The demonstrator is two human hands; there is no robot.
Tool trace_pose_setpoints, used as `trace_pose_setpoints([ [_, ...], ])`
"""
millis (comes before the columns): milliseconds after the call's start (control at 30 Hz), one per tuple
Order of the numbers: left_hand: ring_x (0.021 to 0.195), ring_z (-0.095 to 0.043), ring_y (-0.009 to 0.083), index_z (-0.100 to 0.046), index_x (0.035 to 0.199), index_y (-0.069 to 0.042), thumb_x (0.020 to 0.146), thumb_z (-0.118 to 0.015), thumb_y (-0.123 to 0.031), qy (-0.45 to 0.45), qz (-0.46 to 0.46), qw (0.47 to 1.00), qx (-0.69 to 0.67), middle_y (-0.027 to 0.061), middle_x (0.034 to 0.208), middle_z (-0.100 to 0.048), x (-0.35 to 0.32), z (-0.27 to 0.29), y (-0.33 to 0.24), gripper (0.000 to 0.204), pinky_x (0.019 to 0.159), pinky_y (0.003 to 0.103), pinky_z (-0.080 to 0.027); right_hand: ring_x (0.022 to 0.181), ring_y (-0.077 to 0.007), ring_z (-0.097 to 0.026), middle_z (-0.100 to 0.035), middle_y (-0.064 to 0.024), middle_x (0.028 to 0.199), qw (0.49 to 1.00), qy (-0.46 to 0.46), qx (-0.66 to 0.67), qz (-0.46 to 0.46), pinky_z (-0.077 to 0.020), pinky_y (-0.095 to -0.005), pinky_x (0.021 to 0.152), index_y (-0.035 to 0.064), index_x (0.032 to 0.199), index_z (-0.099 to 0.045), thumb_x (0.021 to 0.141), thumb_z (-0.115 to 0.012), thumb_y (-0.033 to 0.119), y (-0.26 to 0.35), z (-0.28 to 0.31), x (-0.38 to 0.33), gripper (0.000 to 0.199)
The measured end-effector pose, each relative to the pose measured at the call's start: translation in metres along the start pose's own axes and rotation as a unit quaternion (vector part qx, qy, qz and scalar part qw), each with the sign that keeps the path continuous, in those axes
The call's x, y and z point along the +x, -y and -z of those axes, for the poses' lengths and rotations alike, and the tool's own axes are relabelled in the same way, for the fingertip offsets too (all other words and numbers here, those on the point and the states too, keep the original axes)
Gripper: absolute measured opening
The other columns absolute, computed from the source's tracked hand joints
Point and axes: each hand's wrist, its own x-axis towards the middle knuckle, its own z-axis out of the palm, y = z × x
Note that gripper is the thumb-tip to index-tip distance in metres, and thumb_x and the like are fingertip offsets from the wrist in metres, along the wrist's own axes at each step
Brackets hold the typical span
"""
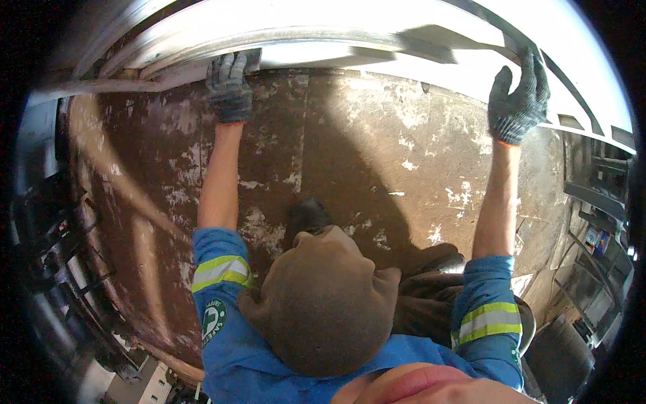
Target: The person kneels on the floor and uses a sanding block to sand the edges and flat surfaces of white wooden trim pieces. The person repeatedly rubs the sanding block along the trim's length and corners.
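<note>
Both my hands wear grey knit gloves and reach forward to a long white frame point(316, 52). At the far left, my left hand point(229, 87) rests on the frame's near edge, its fingers close together and bent over it. A small flat dark grey piece point(253, 60) shows beside those fingertips, seemingly under them; its kind is unclear. Farther right, my right hand point(519, 101) lies against the frame near a dark bar point(568, 81), thumb spread from the fingers. Nothing shows in that hand.
Below the frame lies a worn brown floor point(323, 141) with pale flaked patches. Dark metal racks or parts point(60, 262) stand along the left, and more metal framing point(599, 202) along the right. A dark rounded object point(560, 357) sits at the lower right.
</note>
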Motion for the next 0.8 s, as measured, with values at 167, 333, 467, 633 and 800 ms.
trace_pose_setpoints([
  [167, 0.118, -0.051, 0.0329, -0.062, 0.119, -0.015, 0.07, -0.067, -0.016, 0.158, 0.112, 0.978, 0.074, 0.015, 0.126, -0.056, 0.027, 0.001, -0.007, 0.049, 0.102, 0.043, -0.039, 0.104, -0.0227, -0.06, -0.062, -0.0065, 0.116, 0.99, 0.017, -0.003, 0.142, -0.0472, -0.0373, 0.088, 0.0162, 0.121, -0.059, 0.08, -0.067, 0.028, -0.023, -0.001, 0.023, 0.043],
  [333, 0.116, -0.052, 0.0341, -0.063, 0.118, -0.018, 0.073, -0.07, -0.024, 0.266, 0.148, 0.95, 0.063, 0.0148, 0.124, -0.057, 0.031, -0.016, 0.009, 0.046, 0.099, 0.044, -0.042, 0.091, -0.0225, -0.065, -0.066, -0.0086, 0.105, 0.967, 0.165, -0.012, 0.191, -0.052, -0.0374, 0.081, 0.0194, 0.126, -0.054, 0.078, -0.072, 0.036, -0.044, 0.0, 0.042, 0.054],
  [467, 0.106, -0.058, 0.0329, -0.052, 0.132, -0.024, 0.086, -0.054, -0.041, 0.212, -0.001, 0.976, 0.051, 0.0118, 0.116, -0.063, 0.039, -0.023, -0.047, 0.049, 0.092, 0.043, -0.047, 0.103, -0.0251, -0.063, -0.063, -0.0111, 0.117, 0.933, 0.344, 0.044, 0.092, -0.0517, -0.0352, 0.086, 0.0187, 0.129, -0.052, 0.082, -0.069, 0.033, -0.104, -0.001, 0.055, 0.052],
  [633, 0.105, -0.057, 0.0279, -0.057, 0.119, -0.021, 0.077, -0.057, -0.016, 0.026, -0.052, 0.99, -0.127, 0.0133, 0.109, -0.062, 0.065, -0.053, -0.204, 0.043, 0.093, 0.046, -0.044, 0.113, -0.0258, -0.058, -0.059, -0.012, 0.125, 0.914, 0.404, 0.012, 0.029, -0.0481, -0.0331, 0.092, 0.0141, 0.131, -0.051, 0.081, -0.07, 0.029, -0.117, -0.019, 0.055, 0.056],
  [800, 0.099, -0.056, 0.0317, -0.062, 0.104, -0.012, 0.076, -0.057, -0.022, 0.131, -0.117, 0.974, -0.142, 0.0143, 0.105, -0.062, 0.072, -0.052, -0.208, 0.031, 0.09, 0.041, -0.044, 0.11, -0.0265, -0.06, -0.06, -0.0153, 0.122, 0.927, 0.37, -0.022, 0.06, -0.0488, -0.0351, 0.091, 0.0082, 0.128, -0.053, 0.08, -0.071, 0.031, -0.128, -0.016, 0.05, 0.056],
])
